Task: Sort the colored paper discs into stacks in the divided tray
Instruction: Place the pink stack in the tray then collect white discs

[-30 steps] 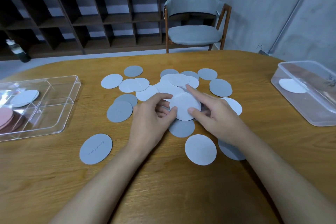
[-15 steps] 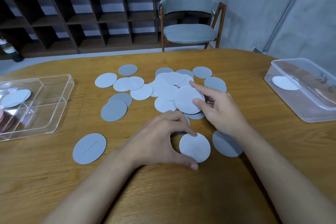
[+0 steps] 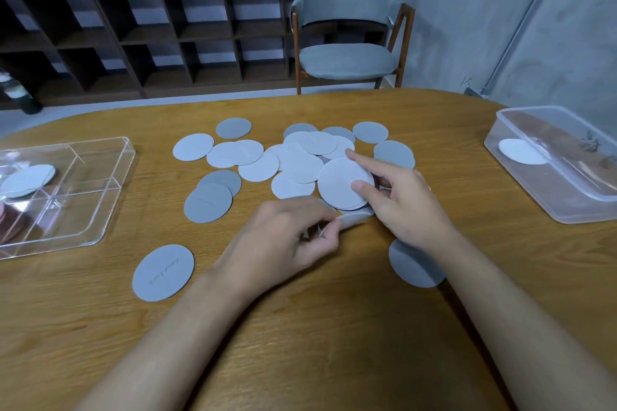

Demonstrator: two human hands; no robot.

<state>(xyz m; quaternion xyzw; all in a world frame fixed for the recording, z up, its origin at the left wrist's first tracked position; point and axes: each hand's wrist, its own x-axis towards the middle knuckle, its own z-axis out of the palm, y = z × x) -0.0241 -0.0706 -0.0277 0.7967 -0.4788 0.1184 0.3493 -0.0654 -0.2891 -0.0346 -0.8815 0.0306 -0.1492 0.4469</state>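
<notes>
The discs (image 3: 258, 166) are flat paper rounds in two shades, a pale grey-white and a darker blue-grey. They lie strewn and overlapping across the middle of the wooden surface (image 3: 334, 344). One dark disc (image 3: 163, 272), lying apart near the front, carries faint handwriting. Nine dark ones can be counted on the surface, and about ten pale ones (they overlap too much for an exact count). The right hand (image 3: 400, 203) grips a thin stack of pale discs (image 3: 340, 182) between thumb and forefinger at the near edge of the heap. The left hand (image 3: 287, 240) pinches one pale disc (image 3: 354, 219), bent at its edge, just below that stack. One clear divided tray (image 3: 96, 173) sits at the left, with pale discs (image 3: 28, 179) in a far compartment and pinkish ones (image 3: 10, 220) in a near one. One clear tub (image 3: 567, 207) at the right holds a single white disc (image 3: 521, 151).
</notes>
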